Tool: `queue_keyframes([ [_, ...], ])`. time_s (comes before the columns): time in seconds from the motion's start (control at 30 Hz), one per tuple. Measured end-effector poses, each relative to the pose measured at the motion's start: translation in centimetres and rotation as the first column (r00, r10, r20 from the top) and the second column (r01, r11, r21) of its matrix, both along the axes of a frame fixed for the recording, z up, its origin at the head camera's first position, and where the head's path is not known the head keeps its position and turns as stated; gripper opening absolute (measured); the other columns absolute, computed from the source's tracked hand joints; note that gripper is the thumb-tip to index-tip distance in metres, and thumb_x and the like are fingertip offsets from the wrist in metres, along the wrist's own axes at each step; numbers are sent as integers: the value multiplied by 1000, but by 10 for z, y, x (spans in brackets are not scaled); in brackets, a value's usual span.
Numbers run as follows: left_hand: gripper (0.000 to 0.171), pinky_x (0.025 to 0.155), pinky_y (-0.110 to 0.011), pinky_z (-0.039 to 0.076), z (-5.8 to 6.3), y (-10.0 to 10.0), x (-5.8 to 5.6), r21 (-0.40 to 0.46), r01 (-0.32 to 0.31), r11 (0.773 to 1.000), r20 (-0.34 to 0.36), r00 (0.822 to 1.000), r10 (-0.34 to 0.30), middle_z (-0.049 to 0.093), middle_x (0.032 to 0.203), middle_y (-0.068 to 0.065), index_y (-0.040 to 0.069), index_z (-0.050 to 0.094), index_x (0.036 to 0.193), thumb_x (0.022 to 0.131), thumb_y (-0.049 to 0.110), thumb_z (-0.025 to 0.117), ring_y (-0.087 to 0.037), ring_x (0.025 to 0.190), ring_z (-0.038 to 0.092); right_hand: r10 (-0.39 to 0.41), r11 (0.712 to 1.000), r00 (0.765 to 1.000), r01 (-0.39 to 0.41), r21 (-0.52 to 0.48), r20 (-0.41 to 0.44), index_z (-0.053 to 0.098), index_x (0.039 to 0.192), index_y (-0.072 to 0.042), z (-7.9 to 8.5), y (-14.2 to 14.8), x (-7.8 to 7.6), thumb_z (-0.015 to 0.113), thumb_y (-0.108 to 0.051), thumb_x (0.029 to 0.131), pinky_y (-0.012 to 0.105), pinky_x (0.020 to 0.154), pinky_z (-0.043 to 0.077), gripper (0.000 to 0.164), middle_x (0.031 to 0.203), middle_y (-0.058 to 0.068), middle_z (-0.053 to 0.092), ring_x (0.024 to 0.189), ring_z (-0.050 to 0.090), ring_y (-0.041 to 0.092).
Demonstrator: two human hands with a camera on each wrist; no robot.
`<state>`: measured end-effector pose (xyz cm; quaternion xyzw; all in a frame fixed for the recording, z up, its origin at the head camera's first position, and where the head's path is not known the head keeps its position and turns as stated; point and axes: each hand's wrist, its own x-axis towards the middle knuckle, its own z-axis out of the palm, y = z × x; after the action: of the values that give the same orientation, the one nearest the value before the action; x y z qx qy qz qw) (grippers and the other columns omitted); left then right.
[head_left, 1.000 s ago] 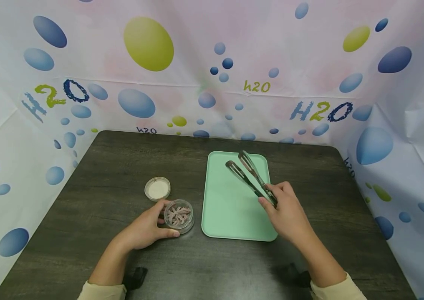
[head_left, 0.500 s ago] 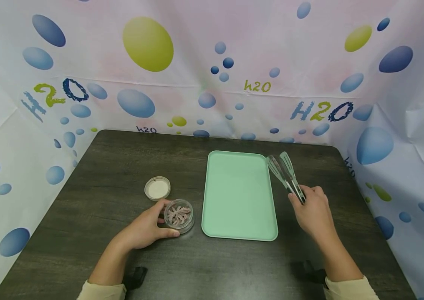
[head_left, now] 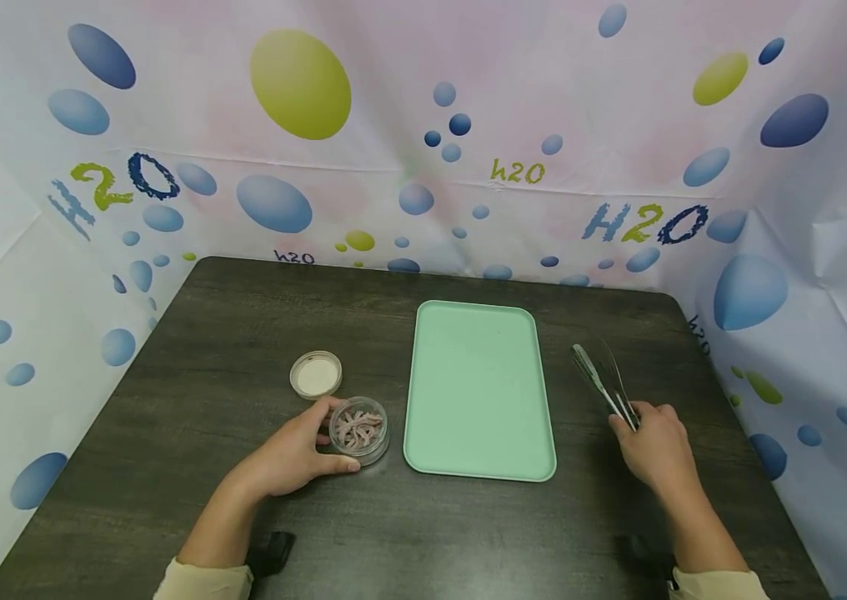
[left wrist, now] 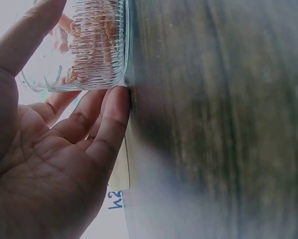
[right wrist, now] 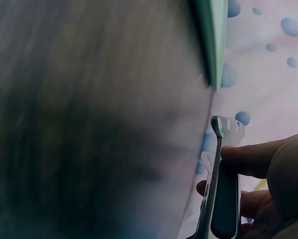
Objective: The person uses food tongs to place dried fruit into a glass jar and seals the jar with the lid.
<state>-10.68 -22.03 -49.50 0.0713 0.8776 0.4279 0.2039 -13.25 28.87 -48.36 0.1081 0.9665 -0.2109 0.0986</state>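
My left hand (head_left: 284, 454) holds a clear glass jar (head_left: 359, 429) standing on the table, thumb on its near side and fingers round the far side. Pale pinkish-brown strips lie inside, and the left wrist view shows the ribbed glass of the jar (left wrist: 96, 47) close up. On the right, my right hand (head_left: 656, 442) grips a pair of metal tongs (head_left: 603, 383), which point away from me with their arms spread. The right wrist view shows thumb and fingers pinching the tongs (right wrist: 223, 194) by their dark handle part.
A light green rectangular tray (head_left: 479, 392) lies between the two hands. Just beyond the jar rests a round lid (head_left: 316, 375) with its pale inside up. The dark wooden table (head_left: 243, 317) ends at a patterned sheet (head_left: 363, 108) at the back and sides.
My right hand has carried the tongs from over the tray to the right and nearer to me, beside the tray. The left hand and jar have stayed in place.
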Motion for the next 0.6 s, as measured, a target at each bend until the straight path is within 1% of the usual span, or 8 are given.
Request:
queue_keyframes([
  [0.13,84,103,-56,59,1,0,0,10,8,1000,-5,1000,-8,62,147,-18,15,47,154,88,38,93,-38,127,69,-9,1000,1000,8,18,26,41,152,19,-5,8,0,52,-30,114,65,89,50,63,134,45,45,118,51,60],
  [0.37,84,104,-55,59,0,-1,-1,5,6,1000,-5,1000,-6,62,146,-17,15,47,154,88,39,93,-36,127,69,-10,999,995,7,36,101,34,154,21,-12,13,-1,52,-31,114,67,91,50,68,135,47,44,117,53,59],
  [0.5,83,105,-56,59,0,0,0,3,-4,1000,-5,1000,4,62,147,-17,15,47,154,88,38,93,-37,128,69,-11,999,992,5,43,129,32,155,21,-14,13,-2,52,-32,114,69,94,50,70,138,48,42,119,53,61],
  [0.6,84,105,-56,58,0,2,0,-8,-7,1000,-8,1000,7,61,148,-18,14,47,154,88,38,93,-38,129,69,-12,999,991,6,50,133,31,156,21,-13,14,-2,52,-33,114,69,94,50,71,139,48,41,119,53,61],
])
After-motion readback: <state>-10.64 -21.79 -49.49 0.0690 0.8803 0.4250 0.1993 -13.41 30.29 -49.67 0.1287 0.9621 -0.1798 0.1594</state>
